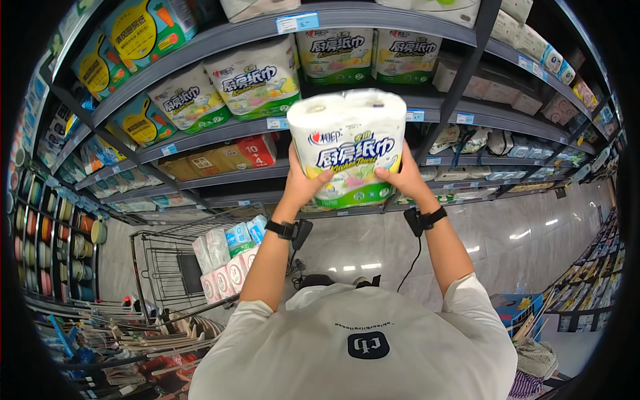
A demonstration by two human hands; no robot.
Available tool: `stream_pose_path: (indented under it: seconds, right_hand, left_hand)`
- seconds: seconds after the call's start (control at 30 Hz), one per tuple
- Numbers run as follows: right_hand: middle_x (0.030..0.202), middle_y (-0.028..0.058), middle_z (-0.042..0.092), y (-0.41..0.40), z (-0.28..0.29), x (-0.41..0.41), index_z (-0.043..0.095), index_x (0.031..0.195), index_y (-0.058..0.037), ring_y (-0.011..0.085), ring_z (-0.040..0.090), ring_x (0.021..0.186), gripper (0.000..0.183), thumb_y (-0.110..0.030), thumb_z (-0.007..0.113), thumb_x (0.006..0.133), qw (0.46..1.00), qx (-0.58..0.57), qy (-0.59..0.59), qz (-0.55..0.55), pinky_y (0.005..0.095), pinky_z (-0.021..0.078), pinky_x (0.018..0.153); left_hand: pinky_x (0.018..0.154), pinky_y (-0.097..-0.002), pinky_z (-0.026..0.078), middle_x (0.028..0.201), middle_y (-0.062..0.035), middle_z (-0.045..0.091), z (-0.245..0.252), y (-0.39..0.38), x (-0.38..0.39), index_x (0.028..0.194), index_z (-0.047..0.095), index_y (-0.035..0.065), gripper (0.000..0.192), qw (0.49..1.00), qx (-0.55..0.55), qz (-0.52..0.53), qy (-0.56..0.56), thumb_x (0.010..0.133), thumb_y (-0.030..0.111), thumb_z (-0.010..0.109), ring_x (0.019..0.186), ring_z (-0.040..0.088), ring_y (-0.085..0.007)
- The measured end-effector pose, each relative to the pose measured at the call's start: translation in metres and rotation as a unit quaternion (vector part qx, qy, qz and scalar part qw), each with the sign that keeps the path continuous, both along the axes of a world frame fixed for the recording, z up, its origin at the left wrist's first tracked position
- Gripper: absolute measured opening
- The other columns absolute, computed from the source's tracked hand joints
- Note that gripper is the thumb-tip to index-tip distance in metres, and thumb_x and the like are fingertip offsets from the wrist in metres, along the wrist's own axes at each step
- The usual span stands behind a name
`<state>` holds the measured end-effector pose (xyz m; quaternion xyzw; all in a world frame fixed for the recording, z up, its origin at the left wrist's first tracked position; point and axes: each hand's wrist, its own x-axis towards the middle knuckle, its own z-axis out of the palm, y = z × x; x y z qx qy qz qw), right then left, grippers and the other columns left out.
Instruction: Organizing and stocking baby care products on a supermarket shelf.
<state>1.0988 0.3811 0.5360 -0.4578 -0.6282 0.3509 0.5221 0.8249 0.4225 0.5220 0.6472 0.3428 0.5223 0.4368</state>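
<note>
Between my two hands is a plastic-wrapped pack of kitchen towel rolls (pixel 350 145), upright with its printed front facing me. My left hand (pixel 305 175) grips its left side, thumb across the lower front. On the opposite side my right hand (pixel 405 175) presses the same way; the fingers of both are partly hidden behind the pack. Matching kitchen towel packs (pixel 255 80) stand on the shelf behind, to the left, and more packs (pixel 335 55) stand just above the held one. A dark gap shows on that shelf behind the held pack.
A wire shopping cart (pixel 150 255) stands at my left, loaded with tissue packs (pixel 225 270). Grey shelf edges (pixel 350 15) with price tags run across the front. Brooms or mops with long handles (pixel 135 345) crowd the lower left. A blue box (pixel 520 310) sits at the right.
</note>
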Motion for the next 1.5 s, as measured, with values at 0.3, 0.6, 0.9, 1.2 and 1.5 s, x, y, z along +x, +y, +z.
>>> stream_pose_path:
  seconds: [0.3, 0.6, 0.9, 1.2, 1.5]
  right_hand:
    - [0.13, 0.0128, 0.05, 0.07, 0.069, 0.028, 0.026, 0.144, -0.0057, 0.0244, 0.049, 0.12, 0.094, -0.017, 0.083, 0.071, 0.997, 0.065, -0.003, -0.04, 0.038, 0.0407, 0.101]
    - [0.129, 0.0156, 0.053, 0.136, 0.071, 0.035, 0.038, 0.135, -0.0038, 0.0296, 0.047, 0.124, 0.081, -0.015, 0.084, 0.068, 0.98, 0.076, -0.14, -0.12, 0.0409, 0.0383, 0.102]
    - [0.129, 0.0166, 0.048, 0.165, 0.097, 0.044, 0.039, 0.131, -0.0011, 0.0307, 0.049, 0.118, 0.082, -0.017, 0.086, 0.065, 0.979, 0.096, -0.151, -0.101, 0.0395, 0.0396, 0.1]
    - [0.129, 0.0235, 0.049, 0.211, 0.076, 0.06, 0.028, 0.139, 0.0053, 0.031, 0.049, 0.12, 0.09, -0.025, 0.08, 0.072, 0.987, 0.082, -0.132, -0.031, 0.0365, 0.0384, 0.102]
    - [0.131, 0.0246, 0.047, 0.216, 0.071, 0.031, 0.03, 0.139, 0.0034, 0.0339, 0.048, 0.121, 0.089, -0.025, 0.079, 0.072, 0.989, 0.074, -0.123, -0.037, 0.037, 0.0383, 0.102]
  left_hand:
    - [0.103, -0.0423, 0.04, 0.136, -0.0182, 0.041, 0.065, 0.098, 0.028, 0.144, 0.03, 0.0053, 0.1, 0.996, 0.067, 0.023, 0.054, 0.065, 0.034, 0.085, 0.126, 0.044, -0.0323]
    - [0.101, -0.0421, 0.042, 0.133, -0.0163, 0.043, 0.055, 0.157, 0.043, 0.143, 0.025, 0.0051, 0.091, 0.993, 0.117, -0.014, 0.01, 0.072, 0.017, 0.082, 0.123, 0.047, -0.0293]
    - [0.1, -0.0404, 0.04, 0.129, -0.0211, 0.047, 0.058, 0.183, 0.053, 0.138, 0.03, -0.0009, 0.086, 0.986, 0.142, 0.06, 0.069, 0.074, 0.027, 0.08, 0.123, 0.046, -0.0331]
    - [0.1, -0.0418, 0.039, 0.131, -0.0281, 0.046, 0.069, 0.191, 0.066, 0.144, 0.022, -0.0029, 0.078, 0.973, 0.159, 0.135, 0.097, 0.09, 0.036, 0.062, 0.119, 0.048, -0.0384]
    - [0.072, -0.0304, 0.051, 0.109, -0.0209, 0.056, 0.06, 0.136, 0.056, 0.127, 0.048, -0.0027, 0.043, 0.914, 0.21, 0.308, 0.16, 0.09, 0.014, 0.061, 0.095, 0.062, -0.0258]
